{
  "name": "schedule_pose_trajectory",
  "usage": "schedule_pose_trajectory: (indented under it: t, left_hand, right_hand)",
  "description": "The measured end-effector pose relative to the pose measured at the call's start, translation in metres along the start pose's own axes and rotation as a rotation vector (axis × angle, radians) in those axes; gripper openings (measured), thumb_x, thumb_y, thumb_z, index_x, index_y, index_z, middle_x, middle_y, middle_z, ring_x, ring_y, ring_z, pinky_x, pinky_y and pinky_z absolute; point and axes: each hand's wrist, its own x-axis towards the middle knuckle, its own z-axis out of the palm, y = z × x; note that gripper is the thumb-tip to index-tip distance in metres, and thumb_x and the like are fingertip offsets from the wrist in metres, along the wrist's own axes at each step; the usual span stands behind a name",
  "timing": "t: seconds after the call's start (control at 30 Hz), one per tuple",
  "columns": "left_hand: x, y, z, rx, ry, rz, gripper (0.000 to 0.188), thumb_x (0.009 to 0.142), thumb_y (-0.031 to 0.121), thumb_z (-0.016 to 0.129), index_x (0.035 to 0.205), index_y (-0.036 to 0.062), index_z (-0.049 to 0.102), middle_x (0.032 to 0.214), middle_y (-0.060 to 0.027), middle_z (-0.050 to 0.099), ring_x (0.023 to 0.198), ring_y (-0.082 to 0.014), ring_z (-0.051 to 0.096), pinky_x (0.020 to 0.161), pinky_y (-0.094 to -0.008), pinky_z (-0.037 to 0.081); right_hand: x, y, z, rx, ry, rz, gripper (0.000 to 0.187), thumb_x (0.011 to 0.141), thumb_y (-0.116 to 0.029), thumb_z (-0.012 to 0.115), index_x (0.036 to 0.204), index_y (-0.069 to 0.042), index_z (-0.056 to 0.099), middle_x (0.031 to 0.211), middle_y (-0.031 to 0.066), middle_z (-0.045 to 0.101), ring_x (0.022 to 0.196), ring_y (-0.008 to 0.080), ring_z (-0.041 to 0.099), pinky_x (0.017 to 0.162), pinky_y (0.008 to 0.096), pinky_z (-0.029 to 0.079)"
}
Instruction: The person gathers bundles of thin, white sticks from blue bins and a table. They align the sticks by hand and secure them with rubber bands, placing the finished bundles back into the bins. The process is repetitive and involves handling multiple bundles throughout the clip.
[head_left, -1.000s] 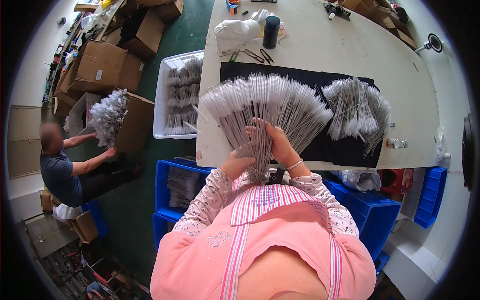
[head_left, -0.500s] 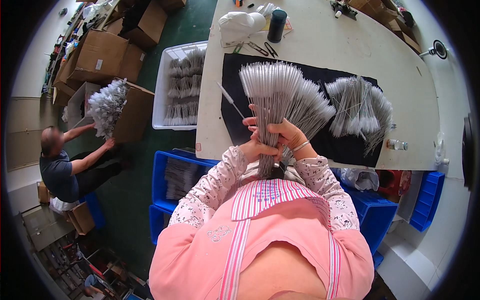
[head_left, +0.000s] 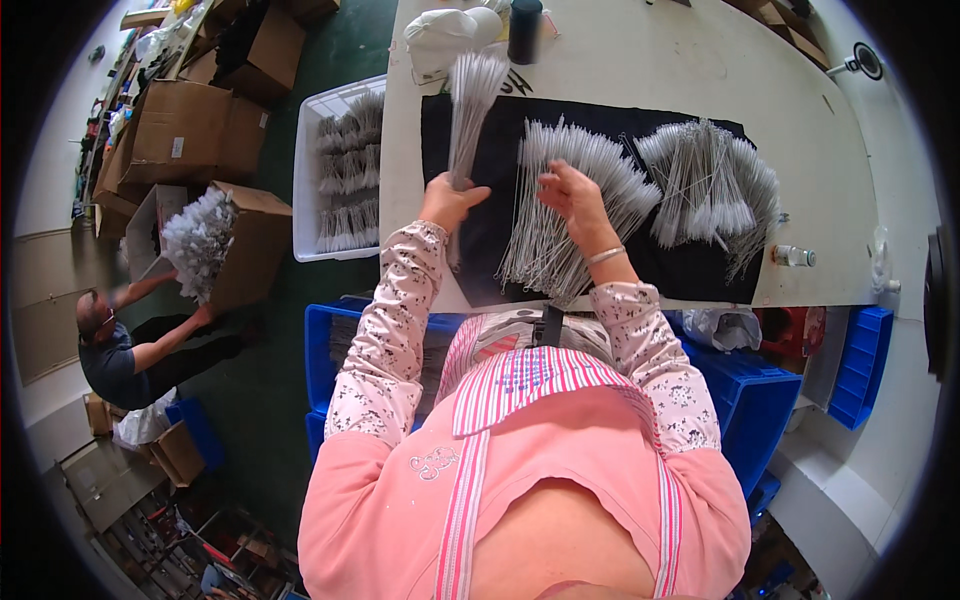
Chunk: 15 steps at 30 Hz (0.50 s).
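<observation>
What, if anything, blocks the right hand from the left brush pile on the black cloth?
Nothing visible: the right hand is over the left brush pile; whether they touch, I can't tell.

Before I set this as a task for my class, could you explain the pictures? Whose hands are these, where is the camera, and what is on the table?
There is no machine here: these are a person's own bare hands. A wide fisheye camera on the person's head looks down, so straight edges seem bent.

The left hand grips a bundle of brushes, with thin wire stems and white bristles. The right hand is empty, fingers loosely curled, at the middle pile; whether it touches is unclear. That pile and a right-hand pile lie on a black cloth spread over a pale table. Also on the table are a white cap, a dark cylinder and a small jar.
</observation>
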Motion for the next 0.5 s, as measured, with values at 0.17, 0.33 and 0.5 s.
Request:
schedule_pose_trajectory:
  t: [0.17, 0.33, 0.5]
  left_hand:
    - [0.016, -0.029, 0.002, 0.498, 0.379, -0.259, 0.052, 0.072, 0.036, 0.075, 0.102, -0.0015, 0.056, 0.103, -0.0242, 0.062, 0.101, -0.0415, 0.058, 0.087, -0.0451, 0.046]
    - [0.033, -0.076, 0.017, 0.614, 0.469, -0.416, 0.067, 0.071, 0.044, 0.074, 0.115, 0.0004, 0.048, 0.110, -0.0198, 0.058, 0.102, -0.0386, 0.058, 0.087, -0.0451, 0.047]
    - [0.032, -0.085, 0.030, 0.920, 0.352, -0.459, 0.078, 0.072, 0.056, 0.067, 0.124, 0.0030, 0.041, 0.124, -0.0132, 0.044, 0.116, -0.0306, 0.048, 0.090, -0.0440, 0.046]
  right_hand:
    - [-0.022, 0.060, -0.052, -0.086, 0.214, 0.082, 0.026, 0.087, -0.028, 0.061, 0.098, -0.005, 0.059, 0.076, 0.0041, 0.064, 0.063, 0.0118, 0.061, 0.057, 0.0248, 0.051]
    - [-0.042, 0.102, -0.076, -0.254, 0.261, 0.056, 0.024, 0.088, -0.024, 0.060, 0.095, -0.002, 0.061, 0.075, 0.0036, 0.063, 0.061, 0.0083, 0.059, 0.054, 0.0219, 0.049]
    - [-0.050, 0.110, -0.080, -0.449, 0.314, 0.029, 0.023, 0.087, -0.022, 0.061, 0.095, 0.000, 0.062, 0.073, 0.0031, 0.063, 0.056, 0.0071, 0.057, 0.051, 0.0206, 0.047]
